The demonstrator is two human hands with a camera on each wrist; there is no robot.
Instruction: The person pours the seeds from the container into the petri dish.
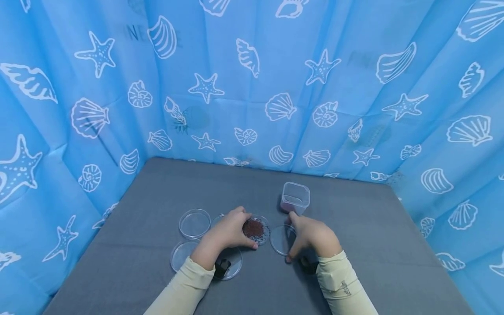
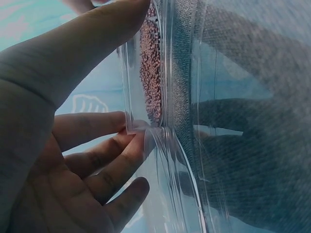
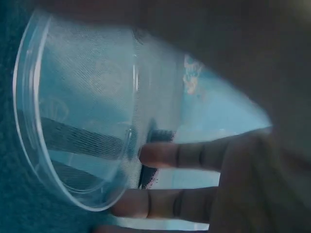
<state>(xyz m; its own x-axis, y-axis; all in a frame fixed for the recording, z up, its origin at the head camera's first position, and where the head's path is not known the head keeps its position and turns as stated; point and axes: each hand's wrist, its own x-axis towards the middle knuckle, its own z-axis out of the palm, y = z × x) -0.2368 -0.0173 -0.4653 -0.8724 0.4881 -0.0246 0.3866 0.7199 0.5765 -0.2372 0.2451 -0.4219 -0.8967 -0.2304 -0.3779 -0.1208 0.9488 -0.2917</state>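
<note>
In the head view my left hand [image 1: 228, 229] spans a clear petri dish [image 1: 266, 236] holding reddish-brown granules [image 1: 253, 228], thumb at the near rim and fingers at the far side. The left wrist view shows the granules [image 2: 151, 73] as a layer behind the dish wall, with thumb and fingertips at its edges. To the right, my right hand [image 1: 315, 236] grips a second clear round dish or lid [image 1: 280, 241] by its rim. Nothing shows inside this piece [image 3: 87, 92] in the right wrist view. The two round pieces lie side by side.
Several more clear dishes and lids, such as one at the back left [image 1: 194, 224], sit around my left forearm, partly covered by it. A clear square tub [image 1: 295, 197] with reddish contents stands behind my right hand. A blue curtain [image 1: 252, 87] borders the grey table [image 1: 354, 210].
</note>
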